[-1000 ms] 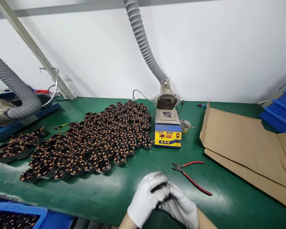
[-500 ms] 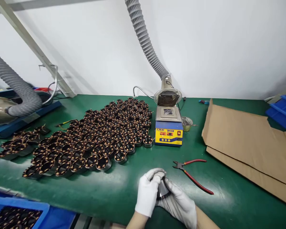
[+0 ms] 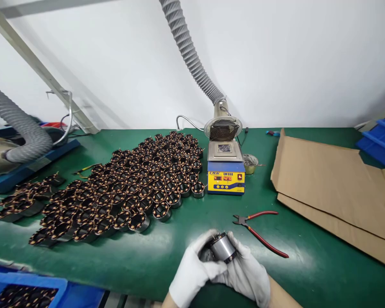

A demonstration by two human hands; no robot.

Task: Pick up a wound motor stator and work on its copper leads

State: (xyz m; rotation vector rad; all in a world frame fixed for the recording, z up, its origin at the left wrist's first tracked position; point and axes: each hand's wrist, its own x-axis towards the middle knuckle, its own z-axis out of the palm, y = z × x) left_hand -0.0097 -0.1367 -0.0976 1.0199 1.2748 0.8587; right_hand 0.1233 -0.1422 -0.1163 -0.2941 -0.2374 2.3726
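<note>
Both gloved hands, left hand (image 3: 192, 273) and right hand (image 3: 247, 276), have their fingers closed around one wound stator (image 3: 222, 247), held just above the near edge of the green bench (image 3: 141, 261), with red-handled cutters (image 3: 259, 231) lying beside them and the solder pot (image 3: 226, 171) farther back.
</note>
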